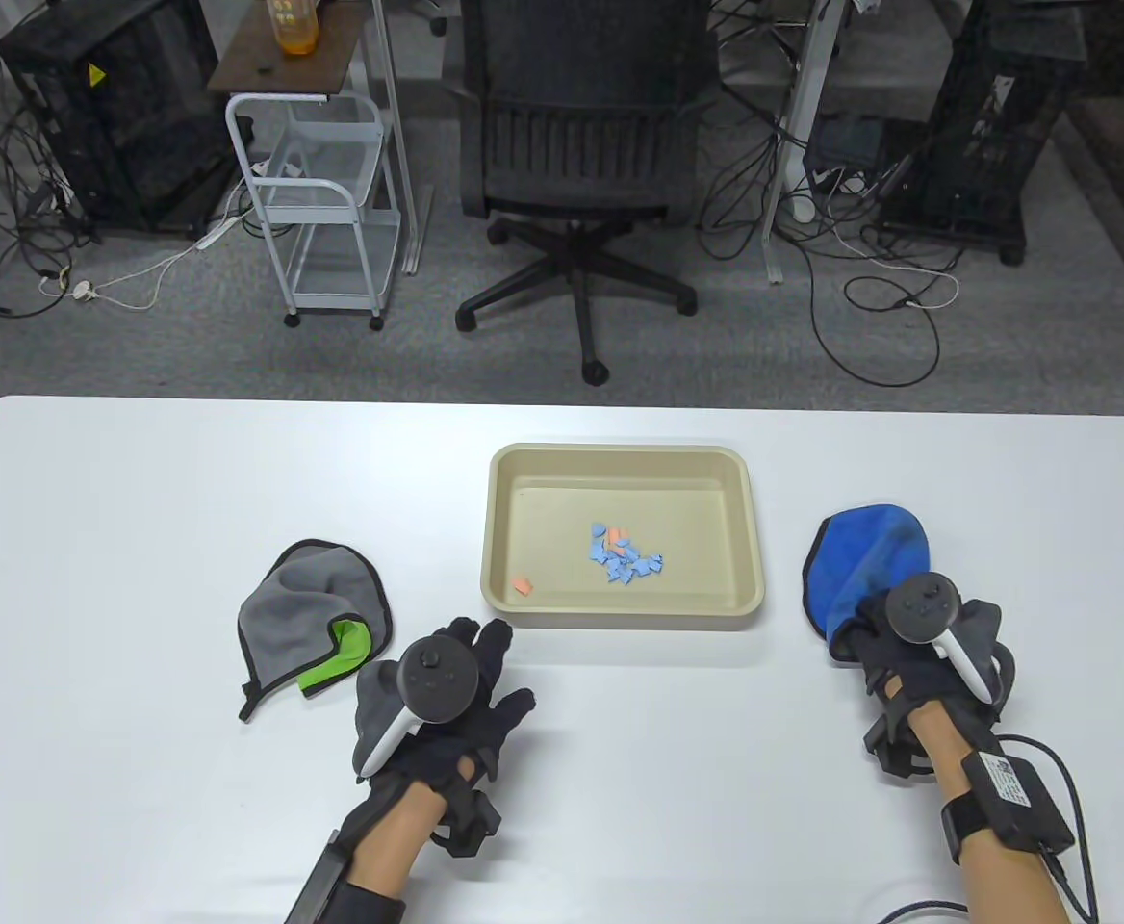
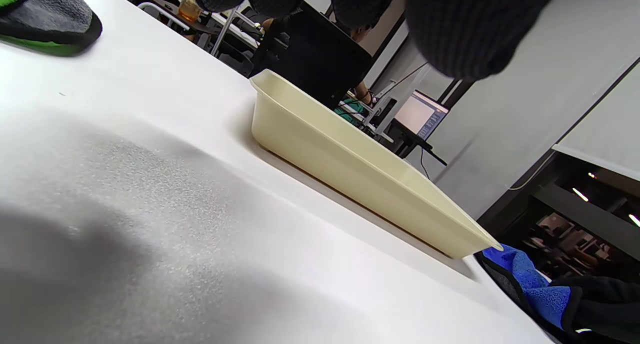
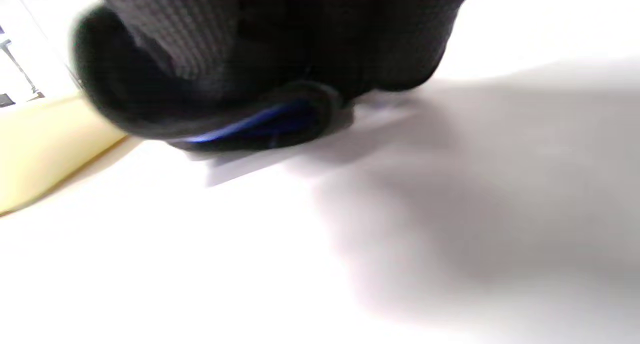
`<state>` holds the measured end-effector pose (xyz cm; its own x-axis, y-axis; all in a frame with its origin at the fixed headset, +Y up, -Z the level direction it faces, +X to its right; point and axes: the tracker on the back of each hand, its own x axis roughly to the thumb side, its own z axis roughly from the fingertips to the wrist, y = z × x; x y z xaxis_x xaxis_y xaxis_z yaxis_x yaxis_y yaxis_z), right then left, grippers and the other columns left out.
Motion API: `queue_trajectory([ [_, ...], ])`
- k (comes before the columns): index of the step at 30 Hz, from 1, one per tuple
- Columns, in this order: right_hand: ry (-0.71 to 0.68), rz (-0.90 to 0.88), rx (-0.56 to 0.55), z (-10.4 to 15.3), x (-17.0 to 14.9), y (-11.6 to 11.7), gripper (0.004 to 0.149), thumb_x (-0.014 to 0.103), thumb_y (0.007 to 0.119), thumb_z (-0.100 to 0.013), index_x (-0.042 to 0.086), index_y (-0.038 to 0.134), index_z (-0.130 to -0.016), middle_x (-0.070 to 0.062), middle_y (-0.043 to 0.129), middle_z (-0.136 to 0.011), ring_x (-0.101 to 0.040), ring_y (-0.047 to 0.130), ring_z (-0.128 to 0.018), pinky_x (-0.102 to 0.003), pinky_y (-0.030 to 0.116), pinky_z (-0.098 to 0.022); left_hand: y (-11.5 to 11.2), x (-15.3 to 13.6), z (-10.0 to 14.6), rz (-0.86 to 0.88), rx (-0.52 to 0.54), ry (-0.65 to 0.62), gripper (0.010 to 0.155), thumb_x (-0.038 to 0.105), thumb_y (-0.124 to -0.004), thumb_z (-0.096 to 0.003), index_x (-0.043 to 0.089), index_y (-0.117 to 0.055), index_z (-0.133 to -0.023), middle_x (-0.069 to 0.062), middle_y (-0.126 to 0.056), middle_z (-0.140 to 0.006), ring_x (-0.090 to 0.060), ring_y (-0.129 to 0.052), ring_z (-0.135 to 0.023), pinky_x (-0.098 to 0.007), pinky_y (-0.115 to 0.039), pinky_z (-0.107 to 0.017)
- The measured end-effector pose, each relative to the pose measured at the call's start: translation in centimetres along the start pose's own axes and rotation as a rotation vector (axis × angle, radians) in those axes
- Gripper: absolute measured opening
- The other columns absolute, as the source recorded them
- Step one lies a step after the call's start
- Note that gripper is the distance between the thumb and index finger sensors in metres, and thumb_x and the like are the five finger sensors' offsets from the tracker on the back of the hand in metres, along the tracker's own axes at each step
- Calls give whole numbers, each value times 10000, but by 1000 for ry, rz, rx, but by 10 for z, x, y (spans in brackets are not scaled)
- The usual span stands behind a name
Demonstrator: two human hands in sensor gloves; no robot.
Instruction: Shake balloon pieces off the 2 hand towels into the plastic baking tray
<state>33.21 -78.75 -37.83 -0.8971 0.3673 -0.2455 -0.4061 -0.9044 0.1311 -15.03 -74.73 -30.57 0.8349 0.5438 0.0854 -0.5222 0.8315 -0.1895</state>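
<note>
The beige plastic baking tray (image 1: 745, 539) sits mid-table with several blue and orange balloon pieces (image 1: 625, 558) inside. A crumpled grey towel with a green underside (image 1: 312, 606) lies to the tray's left. Just right of it is my left hand (image 1: 480, 640), its fingers straight and holding nothing. The blue towel (image 1: 865, 558) lies to the tray's right. My right hand (image 1: 865, 626) is on its near edge with curled fingers gripping the cloth. The right wrist view is blurred: gloved fingers (image 3: 250, 44) sit over the towel's dark-trimmed blue edge (image 3: 250, 126).
The white table (image 1: 139, 500) spreads wide around the tray. In the left wrist view the tray's wall (image 2: 350, 169) stands ahead, the grey towel (image 2: 45, 19) at far left and the blue towel (image 2: 525, 279) at lower right. An office chair (image 1: 581, 135) stands beyond the table.
</note>
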Motion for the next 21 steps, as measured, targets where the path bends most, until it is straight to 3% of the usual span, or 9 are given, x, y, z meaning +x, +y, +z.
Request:
queue_trajectory([
  [3,-24,-102,31,7,-3,-8,623,431,748,-426,268,519,-982,-57,454,-1145,-288,661,-1005,-456,693,-691,0,0,0,-3,0,-1,781,508,-737,-388,331,-347,-1040,-130,-267,-1116,-474,-335,-1081,-680,-410,-727],
  [11,-127,-283,-64,38,8,-48,667,489,730,-426,268,487,-1006,-65,414,-1168,-359,577,-1030,-525,649,-694,0,3,1,4,9,-17,783,516,-735,-387,333,-346,-1041,-129,-268,-1117,-473,-334,-1083,-681,-409,-727],
  [16,-304,-358,-195,75,53,-64,674,526,717,-424,286,493,-1012,-45,418,-1178,-371,501,-1055,-553,603,-711,-2,9,2,9,11,-52,790,533,-730,-381,340,-343,-1042,-127,-270,-1120,-472,-331,-1086,-686,-409,-726],
  [21,-475,-291,-232,115,114,-48,701,565,704,-417,316,462,-1026,-19,383,-1198,-372,389,-1083,-585,530,-735,-5,17,4,23,7,-108,803,565,-712,-370,356,-330,-1044,-123,-263,-1127,-474,-309,-1093,-694,-400,-726],
])
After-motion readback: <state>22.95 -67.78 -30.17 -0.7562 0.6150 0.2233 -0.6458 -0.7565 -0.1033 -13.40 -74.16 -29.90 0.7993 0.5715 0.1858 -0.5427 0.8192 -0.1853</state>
